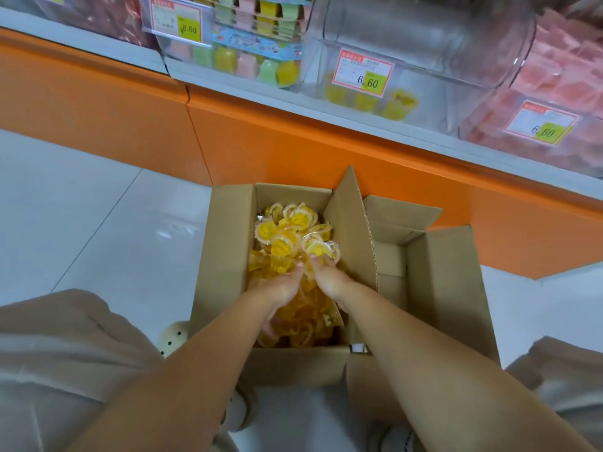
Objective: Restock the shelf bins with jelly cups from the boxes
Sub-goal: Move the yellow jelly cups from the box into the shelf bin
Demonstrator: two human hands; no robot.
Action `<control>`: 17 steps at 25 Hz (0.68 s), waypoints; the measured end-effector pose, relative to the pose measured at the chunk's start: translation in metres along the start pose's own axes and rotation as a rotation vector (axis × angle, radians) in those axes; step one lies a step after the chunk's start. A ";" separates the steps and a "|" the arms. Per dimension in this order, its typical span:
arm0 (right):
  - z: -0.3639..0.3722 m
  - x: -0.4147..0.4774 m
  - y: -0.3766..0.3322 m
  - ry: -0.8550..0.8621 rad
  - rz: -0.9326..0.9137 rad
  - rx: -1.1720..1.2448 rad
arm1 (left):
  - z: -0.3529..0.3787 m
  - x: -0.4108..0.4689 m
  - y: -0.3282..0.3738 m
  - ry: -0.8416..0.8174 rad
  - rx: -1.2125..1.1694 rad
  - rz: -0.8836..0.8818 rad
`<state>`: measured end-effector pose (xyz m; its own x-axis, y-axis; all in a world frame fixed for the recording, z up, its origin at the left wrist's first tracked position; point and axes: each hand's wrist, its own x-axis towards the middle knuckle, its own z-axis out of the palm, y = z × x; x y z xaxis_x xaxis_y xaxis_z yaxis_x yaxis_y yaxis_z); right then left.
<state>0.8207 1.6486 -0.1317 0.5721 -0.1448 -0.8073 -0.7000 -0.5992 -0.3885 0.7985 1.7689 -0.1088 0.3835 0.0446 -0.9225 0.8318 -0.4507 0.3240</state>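
The near-empty clear bin [424, 44] sits at one o'clock, above the box [228, 256] at six. Inside, jelly cups [287, 230] lie heaped; left hand [284, 288] and right hand [329, 275] rest spread among them, clasping none firmly, so a loose scoop may spill on the lift

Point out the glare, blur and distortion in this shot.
Head view: a bright patch glares off the glossy floor. Reflections streak the clear bin. The wide-angle lens skews the shelf edge. The small print on the price tag is too soft to read. The jelly cups in the box are evenly lit, with no hard shadows.
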 end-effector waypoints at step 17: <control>-0.024 0.032 0.005 -0.149 0.057 0.022 | 0.028 0.010 0.022 0.029 -0.372 -0.066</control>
<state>0.8458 1.6223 -0.1488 0.4629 -0.0584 -0.8845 -0.7392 -0.5762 -0.3488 0.8090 1.7344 -0.1165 0.3308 0.0909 -0.9393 0.9420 -0.0911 0.3229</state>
